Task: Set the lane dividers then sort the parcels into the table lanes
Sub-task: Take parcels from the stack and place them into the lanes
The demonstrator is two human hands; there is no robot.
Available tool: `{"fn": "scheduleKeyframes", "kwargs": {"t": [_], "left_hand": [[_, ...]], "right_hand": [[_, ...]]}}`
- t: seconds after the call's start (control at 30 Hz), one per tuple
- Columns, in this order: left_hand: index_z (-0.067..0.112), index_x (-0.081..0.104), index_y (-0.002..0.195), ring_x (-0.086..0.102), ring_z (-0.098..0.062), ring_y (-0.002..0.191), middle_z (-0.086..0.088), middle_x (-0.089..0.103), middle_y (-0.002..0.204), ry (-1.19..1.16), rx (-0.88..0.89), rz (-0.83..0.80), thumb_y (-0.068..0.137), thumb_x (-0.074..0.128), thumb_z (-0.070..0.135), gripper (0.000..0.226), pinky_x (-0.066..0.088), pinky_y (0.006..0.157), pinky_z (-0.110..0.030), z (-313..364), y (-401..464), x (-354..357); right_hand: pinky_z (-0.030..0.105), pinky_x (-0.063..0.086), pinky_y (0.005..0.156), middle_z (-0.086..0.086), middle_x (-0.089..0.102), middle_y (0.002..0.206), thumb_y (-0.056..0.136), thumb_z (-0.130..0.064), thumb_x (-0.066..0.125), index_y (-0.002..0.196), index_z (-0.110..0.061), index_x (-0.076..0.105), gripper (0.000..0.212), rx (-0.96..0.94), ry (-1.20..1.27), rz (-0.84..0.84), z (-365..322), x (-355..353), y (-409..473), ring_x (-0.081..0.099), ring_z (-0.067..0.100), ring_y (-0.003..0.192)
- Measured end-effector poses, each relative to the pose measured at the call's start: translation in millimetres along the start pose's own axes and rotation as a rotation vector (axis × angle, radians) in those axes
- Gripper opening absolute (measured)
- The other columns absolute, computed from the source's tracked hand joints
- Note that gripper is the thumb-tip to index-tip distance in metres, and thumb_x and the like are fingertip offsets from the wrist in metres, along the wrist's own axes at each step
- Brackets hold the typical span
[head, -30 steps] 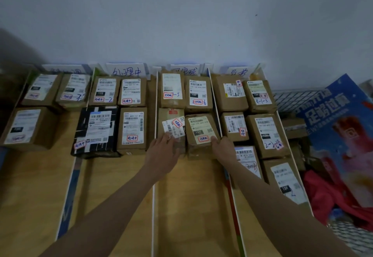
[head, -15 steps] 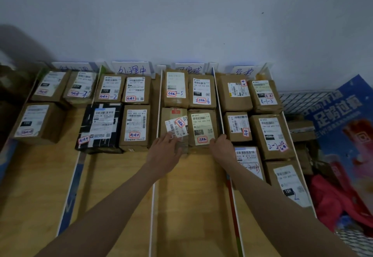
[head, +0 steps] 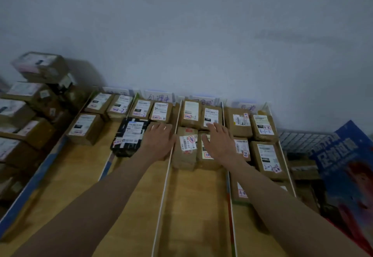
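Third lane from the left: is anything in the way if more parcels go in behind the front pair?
Nothing visible blocks it. The bare wood nearer the person, between the two white dividers, holds no parcels. Both hands, left and right, hover open over the front parcels.

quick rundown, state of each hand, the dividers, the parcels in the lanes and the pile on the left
left hand: open, fingers spread over a brown parcel in the second lane
right hand: open, fingers spread over a front parcel in the third lane
white dividers: standing on edge between lanes
lane parcels: lying flat, labels up
black parcel: flat, second lane
left pile: stacked, blurred
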State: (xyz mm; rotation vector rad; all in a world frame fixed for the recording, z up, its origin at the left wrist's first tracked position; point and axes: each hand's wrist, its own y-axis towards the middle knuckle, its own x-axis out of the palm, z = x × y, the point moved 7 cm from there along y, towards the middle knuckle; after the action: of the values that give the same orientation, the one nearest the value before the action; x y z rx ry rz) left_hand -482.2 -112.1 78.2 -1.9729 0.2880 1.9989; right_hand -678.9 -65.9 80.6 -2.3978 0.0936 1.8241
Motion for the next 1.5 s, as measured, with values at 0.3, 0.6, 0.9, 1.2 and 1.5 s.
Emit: {"fn": "scheduleKeyframes", "kwargs": {"t": [0.3,0.6,0.9,1.2,1.5], "left_hand": [[0.020,0.041,0.147,0.037,-0.024,0.140,-0.003,0.045,0.149,0.019,-0.226,0.093,0.103,0.026,0.047,0.053,0.025,0.118,-0.042,-102.4,-112.1,-51.1],[0.021,0.046,0.141,0.043,-0.023,0.134,-0.003,0.051,0.142,0.041,-0.358,0.175,0.103,0.030,0.046,0.048,0.028,0.113,-0.041,-226.0,-206.7,-75.5],[0.019,0.049,0.135,0.044,-0.026,0.134,-0.006,0.051,0.143,0.031,-0.386,0.167,0.101,0.028,0.046,0.047,0.031,0.113,-0.046,-361.6,-277.9,-75.1],[0.020,0.042,0.147,0.039,-0.023,0.139,-0.004,0.043,0.152,0.014,-0.396,0.167,0.103,0.028,0.048,0.054,0.024,0.119,-0.044,-450.3,-294.2,-67.5],[0.021,0.043,0.144,0.042,-0.023,0.137,-0.003,0.045,0.149,-0.002,-0.393,0.135,0.103,0.027,0.049,0.053,0.024,0.118,-0.043,-536.4,-259.4,-48.1]], "right_hand": [[0.051,0.019,0.118,0.007,0.031,0.156,0.101,-0.048,0.028,0.149,-0.019,0.032,0.056,-0.175,-0.004,0.012,-122.3,-15.2,-36.1,0.027,0.031,0.144],[0.049,0.023,0.116,0.009,0.040,0.151,0.102,-0.048,0.028,0.146,-0.018,0.038,0.055,-0.300,-0.021,0.033,-265.0,-10.9,-67.1,0.035,0.030,0.140],[0.047,0.031,0.112,0.013,0.044,0.145,0.101,-0.043,0.030,0.142,-0.011,0.040,0.052,-0.287,0.052,0.016,-404.3,29.8,-100.7,0.037,0.031,0.135],[0.046,0.033,0.109,0.011,0.045,0.144,0.102,-0.043,0.035,0.142,-0.011,0.040,0.051,-0.283,0.077,0.035,-485.5,55.8,-103.0,0.041,0.030,0.134],[0.046,0.037,0.108,0.012,0.047,0.141,0.102,-0.041,0.036,0.140,-0.011,0.041,0.049,-0.273,0.111,0.001,-554.0,96.7,-49.2,0.042,0.030,0.132]]}}
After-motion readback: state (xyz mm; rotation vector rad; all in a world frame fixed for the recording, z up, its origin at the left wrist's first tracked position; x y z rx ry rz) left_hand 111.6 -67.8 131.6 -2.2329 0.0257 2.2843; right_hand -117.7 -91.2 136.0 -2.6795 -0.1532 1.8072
